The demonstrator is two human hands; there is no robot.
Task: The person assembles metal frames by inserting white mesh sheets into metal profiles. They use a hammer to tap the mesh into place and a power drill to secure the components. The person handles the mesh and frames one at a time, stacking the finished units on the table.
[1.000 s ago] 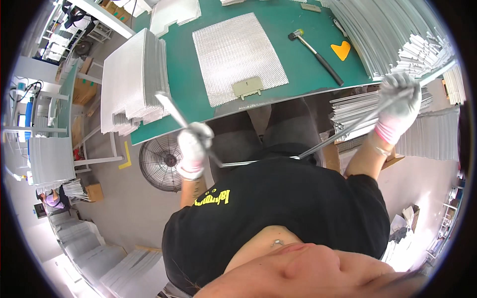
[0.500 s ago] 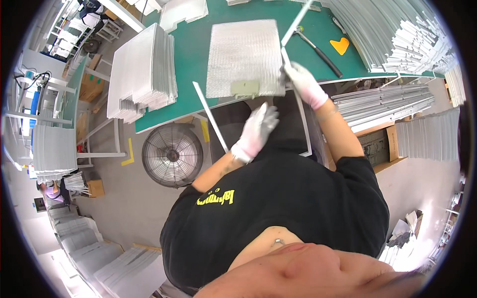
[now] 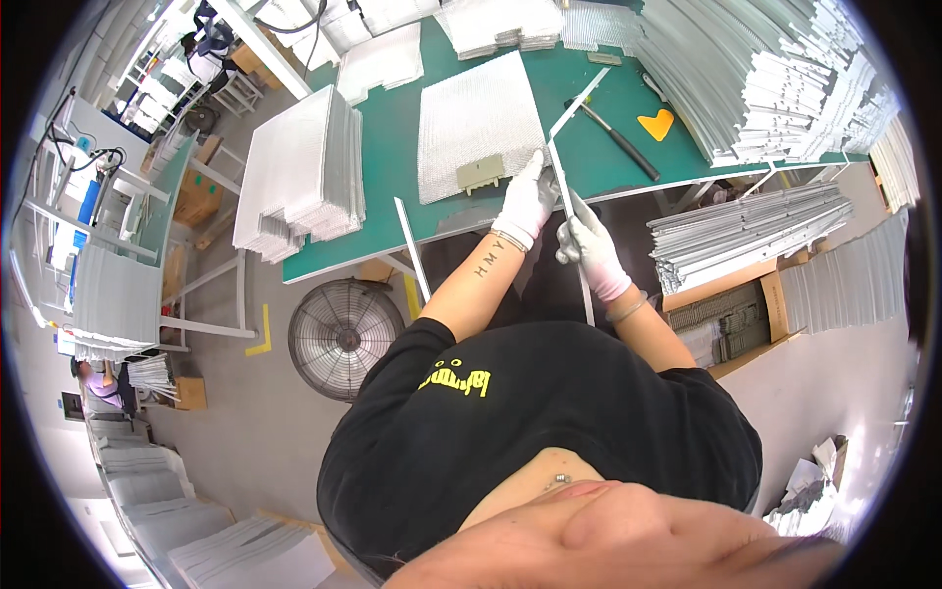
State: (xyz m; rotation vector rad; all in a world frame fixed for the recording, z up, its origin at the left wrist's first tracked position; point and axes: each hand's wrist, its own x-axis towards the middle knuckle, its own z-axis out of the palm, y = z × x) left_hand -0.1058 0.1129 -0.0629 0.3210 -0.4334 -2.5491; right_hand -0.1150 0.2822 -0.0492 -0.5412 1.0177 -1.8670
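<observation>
Head view, left hand [image 3: 527,204] now raised to white strip [image 3: 558,169], grip unclear, right hand [image 3: 593,251] grasping it lower.

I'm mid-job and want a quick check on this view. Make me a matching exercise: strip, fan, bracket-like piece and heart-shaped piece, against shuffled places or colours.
Things
1. White strip
2. Fan
3. Bracket-like piece
4. Heart-shaped piece

Places or colours
A. Lying on the mesh sheet
B. Orange
C. In the fingers of the gloved right hand
D. Off the green table, in the picture's left half

Pairs: 1-C, 2-D, 3-A, 4-B
</observation>
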